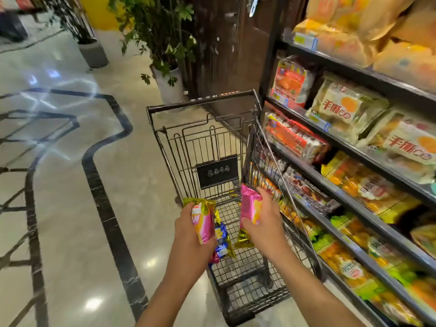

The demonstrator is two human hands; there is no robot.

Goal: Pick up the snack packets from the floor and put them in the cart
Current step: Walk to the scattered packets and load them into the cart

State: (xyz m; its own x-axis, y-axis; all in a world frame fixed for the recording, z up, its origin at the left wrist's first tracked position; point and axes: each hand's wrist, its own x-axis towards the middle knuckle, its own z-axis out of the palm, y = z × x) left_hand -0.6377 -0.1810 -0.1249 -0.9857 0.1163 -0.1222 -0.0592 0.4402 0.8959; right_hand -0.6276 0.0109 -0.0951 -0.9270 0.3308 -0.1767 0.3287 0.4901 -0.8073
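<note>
1. Left hand (188, 228) curled round a pink packet (202, 226) with gold crimped ends, held upright over the cart's near left edge; writing on it too blurred to read.
2. Right hand (262, 221) gripping a second pink packet (249, 208), thumb across its front, gold end hanging below; held inside the cart, near the right wall.
3. Between the two hands, lower down in the basket: a blue packet (221, 241) with gold trim, resting on the wire floor.
4. Cart (203, 103): black wire, dark handle bar at the far end, black plate (217, 172) on the far wall bearing four small white round symbols, not legible.
5. Just right of the cart, touching or nearly so: dark shelves (354, 147) packed with bagged snacks; pale bags (349, 107) printed with large red Chinese characters and an orange disc; orange and green bags lower down; small price tags along the shelf edges, unreadable.
6. Floor (59, 138): glossy beige stone with curved black inlay lines and bright light reflections.
7. Beyond the cart: a potted plant (162, 43) in a white pot, a dark wooden door (226, 55), a second planter farther left.
</note>
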